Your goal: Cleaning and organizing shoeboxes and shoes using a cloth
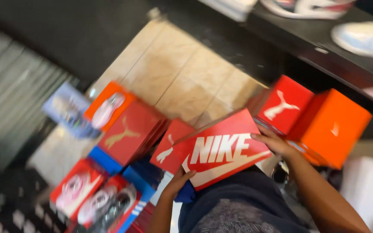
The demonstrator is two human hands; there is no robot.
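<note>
I hold a red shoebox [221, 149] with a white logo on its lid, tilted, just above my lap. My left hand [178, 179] grips its lower left corner from beneath. My right hand [275, 142] clasps its right edge with fingers over the lid. The picture is blurred by motion.
Red shoeboxes [130, 133] are stacked at left on a blue box [104, 159], with more shoe-topped boxes [76, 190] below. A red box [283, 105] and an orange box [335, 127] stand at right. A dark shelf [307, 39] with shoes runs along the top, above a tan tiled floor [173, 73].
</note>
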